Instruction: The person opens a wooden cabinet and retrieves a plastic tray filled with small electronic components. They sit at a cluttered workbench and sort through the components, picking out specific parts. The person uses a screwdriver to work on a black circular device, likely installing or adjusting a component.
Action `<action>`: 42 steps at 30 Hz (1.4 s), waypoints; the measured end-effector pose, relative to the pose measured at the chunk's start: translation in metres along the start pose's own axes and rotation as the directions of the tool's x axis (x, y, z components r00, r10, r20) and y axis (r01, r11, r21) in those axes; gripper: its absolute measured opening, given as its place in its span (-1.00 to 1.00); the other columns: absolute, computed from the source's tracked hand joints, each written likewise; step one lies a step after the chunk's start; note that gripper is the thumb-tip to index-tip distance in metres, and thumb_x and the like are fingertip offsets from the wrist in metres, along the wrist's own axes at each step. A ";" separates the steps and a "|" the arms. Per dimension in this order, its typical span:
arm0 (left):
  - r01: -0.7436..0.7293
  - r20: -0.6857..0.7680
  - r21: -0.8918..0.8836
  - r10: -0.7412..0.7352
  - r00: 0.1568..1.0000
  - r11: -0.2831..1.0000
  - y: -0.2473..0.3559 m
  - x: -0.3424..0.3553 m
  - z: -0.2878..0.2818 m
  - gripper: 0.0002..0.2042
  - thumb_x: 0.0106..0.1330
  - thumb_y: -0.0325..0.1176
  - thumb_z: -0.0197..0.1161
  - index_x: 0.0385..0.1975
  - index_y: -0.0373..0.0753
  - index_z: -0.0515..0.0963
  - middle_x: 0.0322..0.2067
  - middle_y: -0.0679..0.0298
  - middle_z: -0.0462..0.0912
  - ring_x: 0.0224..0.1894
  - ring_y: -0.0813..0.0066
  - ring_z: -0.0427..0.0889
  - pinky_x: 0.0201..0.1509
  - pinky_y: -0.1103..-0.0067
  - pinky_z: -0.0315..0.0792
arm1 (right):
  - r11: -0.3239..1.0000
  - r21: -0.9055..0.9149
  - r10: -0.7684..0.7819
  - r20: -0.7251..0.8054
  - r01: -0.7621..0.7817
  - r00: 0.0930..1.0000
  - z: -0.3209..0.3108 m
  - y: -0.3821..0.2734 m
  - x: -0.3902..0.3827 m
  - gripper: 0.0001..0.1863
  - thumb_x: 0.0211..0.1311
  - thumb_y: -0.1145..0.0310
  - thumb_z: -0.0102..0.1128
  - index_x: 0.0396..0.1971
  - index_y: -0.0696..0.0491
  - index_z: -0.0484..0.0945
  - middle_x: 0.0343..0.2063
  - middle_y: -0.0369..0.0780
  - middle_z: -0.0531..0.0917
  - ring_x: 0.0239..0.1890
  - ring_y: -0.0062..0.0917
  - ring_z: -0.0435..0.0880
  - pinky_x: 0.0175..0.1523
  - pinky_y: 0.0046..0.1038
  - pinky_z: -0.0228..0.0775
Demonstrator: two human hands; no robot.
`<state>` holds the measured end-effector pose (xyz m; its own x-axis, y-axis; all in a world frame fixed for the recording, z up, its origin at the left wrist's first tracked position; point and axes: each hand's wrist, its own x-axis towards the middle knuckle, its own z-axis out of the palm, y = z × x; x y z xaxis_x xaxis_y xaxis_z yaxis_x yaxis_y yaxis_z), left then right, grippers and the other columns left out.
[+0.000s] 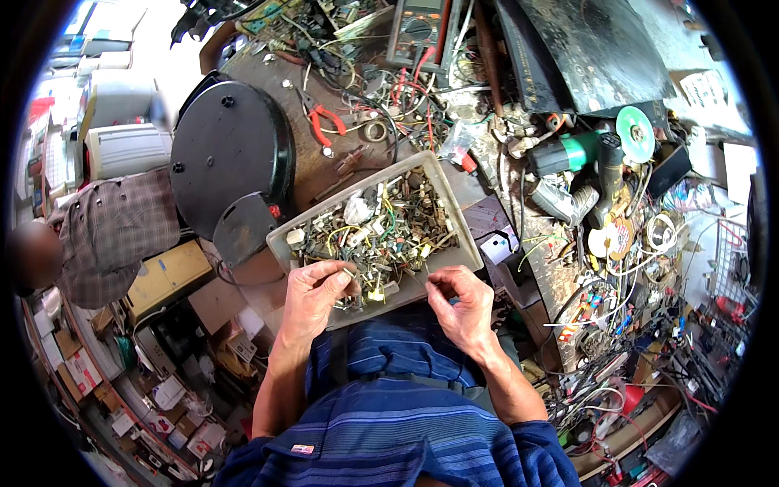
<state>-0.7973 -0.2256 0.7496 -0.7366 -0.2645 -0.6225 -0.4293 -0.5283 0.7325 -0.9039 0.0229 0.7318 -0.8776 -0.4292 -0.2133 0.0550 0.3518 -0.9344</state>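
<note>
A rectangular grey-beige plastic tray rests in front of my lap, heaped with small electronic parts, connectors and short wires. Over its near left part is my left hand, fingertips pinched around something small and dark that I cannot make out. My right hand is closed in a pinch at the near right corner. Anything between its fingertips is too small to name. Among the parts lie a yellow wire and a crumpled whitish clear piece.
Beyond the tray, the cluttered bench holds red-handled pliers, a tape roll and a multimeter. A large round black lid-like piece stands to the left. At right lies a green angle grinder. A person in a checked shirt is at far left.
</note>
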 end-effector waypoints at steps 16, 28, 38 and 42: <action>0.001 0.045 -0.357 0.016 0.999 0.934 0.002 0.011 0.007 -0.78 0.55 -0.41 0.26 0.04 -0.40 0.67 -0.15 0.13 0.78 -0.17 0.36 0.78 -0.05 0.42 0.72 | 0.992 -0.068 0.114 0.132 -0.106 0.985 -0.004 -0.004 0.018 -0.90 0.30 0.59 0.39 -0.21 0.25 0.71 -0.34 -0.22 0.73 -0.47 -0.69 0.70 -0.38 -0.61 0.50; -0.098 -0.065 -0.197 0.087 0.994 0.975 0.004 -0.018 -0.006 -0.85 0.48 -0.43 0.36 -0.08 -0.36 0.67 -0.30 0.28 0.70 -0.30 0.50 0.67 -0.19 0.51 0.63 | 0.975 -0.222 0.055 0.190 -0.012 0.980 0.010 -0.018 0.053 -0.85 0.24 0.54 0.40 -0.19 0.18 0.74 -0.25 -0.07 0.76 -0.28 -0.24 0.80 -0.18 -0.34 0.65; -0.024 -0.074 -0.469 -0.012 0.997 0.883 -0.007 -0.040 -0.035 -0.86 0.50 -0.50 0.30 -0.04 -0.38 0.63 -0.18 0.18 0.76 -0.22 0.40 0.77 -0.15 0.45 0.72 | 0.978 -0.113 -0.133 0.325 0.178 0.937 0.063 -0.067 0.050 -0.69 0.18 0.49 0.55 -0.07 0.18 0.73 -0.19 -0.05 0.75 -0.36 -0.34 0.77 -0.28 -0.38 0.65; -0.030 -0.088 -0.564 -0.024 0.996 0.825 -0.010 -0.051 -0.056 -0.87 0.53 -0.48 0.29 -0.03 -0.33 0.65 -0.15 0.24 0.76 -0.15 0.48 0.76 -0.06 0.49 0.71 | 0.933 0.009 -0.326 0.443 0.359 0.835 0.121 -0.094 0.032 -0.66 0.14 0.54 0.55 -0.05 0.12 0.73 -0.15 -0.07 0.74 -0.20 -0.24 0.79 -0.13 -0.34 0.70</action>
<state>-0.7264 -0.2519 0.7588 -0.6774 -0.3216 -0.6616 -0.0373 -0.8832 0.4675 -0.8793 -0.1242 0.7781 -0.5404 -0.8414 -0.0001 -0.2592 0.1665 -0.9514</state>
